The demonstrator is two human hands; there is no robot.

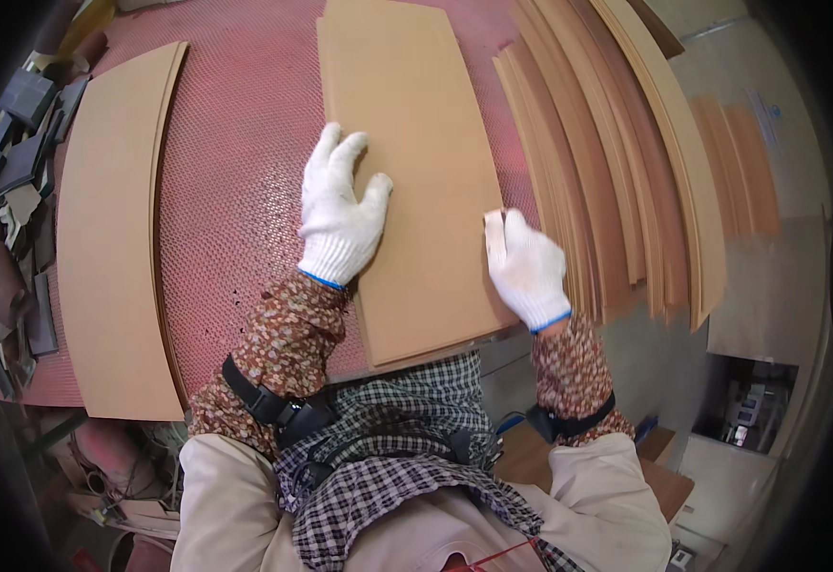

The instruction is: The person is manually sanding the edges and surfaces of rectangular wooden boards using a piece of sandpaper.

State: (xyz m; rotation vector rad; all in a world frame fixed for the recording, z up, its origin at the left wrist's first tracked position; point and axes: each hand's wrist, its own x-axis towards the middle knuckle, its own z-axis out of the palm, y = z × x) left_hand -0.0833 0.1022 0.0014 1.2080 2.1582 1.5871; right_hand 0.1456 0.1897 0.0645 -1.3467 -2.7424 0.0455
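A long tan wooden board (pixel 426 191) lies in front of me on a red mesh-patterned table top (pixel 235 172), with at least one more board under it. My left hand (pixel 340 214), in a white knitted glove, rests on the board's left edge with its fingers spread. At the right edge, my right hand (pixel 531 267) wears the same kind of glove. Its fingers are closed on a small folded tan piece that looks like sandpaper (pixel 494 229), held against the board's side. The underside of that piece is hidden.
Another stack of tan boards (pixel 116 238) lies to the left. Beyond it is a heap of dark grey and brown scraps (pixel 20 191). Several long boards (pixel 617 143) stand on edge at the right. Below the table at right is a brown wooden surface (pixel 531 458).
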